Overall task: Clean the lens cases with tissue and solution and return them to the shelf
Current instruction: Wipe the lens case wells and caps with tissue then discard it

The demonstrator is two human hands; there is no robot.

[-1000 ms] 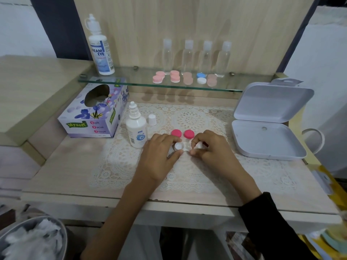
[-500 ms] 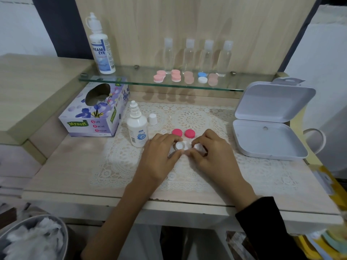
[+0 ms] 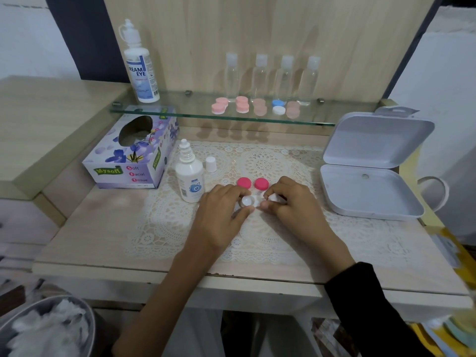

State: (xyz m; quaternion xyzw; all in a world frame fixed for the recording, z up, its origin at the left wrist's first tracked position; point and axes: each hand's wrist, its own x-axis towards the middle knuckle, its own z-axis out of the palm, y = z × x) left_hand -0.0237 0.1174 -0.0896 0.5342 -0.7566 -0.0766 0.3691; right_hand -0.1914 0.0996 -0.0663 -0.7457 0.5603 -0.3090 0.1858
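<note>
Right hand (image 3: 293, 210) barely shifted, pinching lens case (image 3: 248, 201) (mid-mat (image 3: 260, 163))

My right hand (image 3: 296, 210) shifted tissue (image 3: 274, 198) slightly inside lens case (image 3: 248, 201) well, now curled tighter over it.

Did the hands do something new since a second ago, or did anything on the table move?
Hardly anything. The left hand still pinches the white lens case on the lace mat, and the right hand still pinches the tissue at its other well; the fingers barely shifted. The pink caps, the solution bottle and its loose cap stayed put.
</note>
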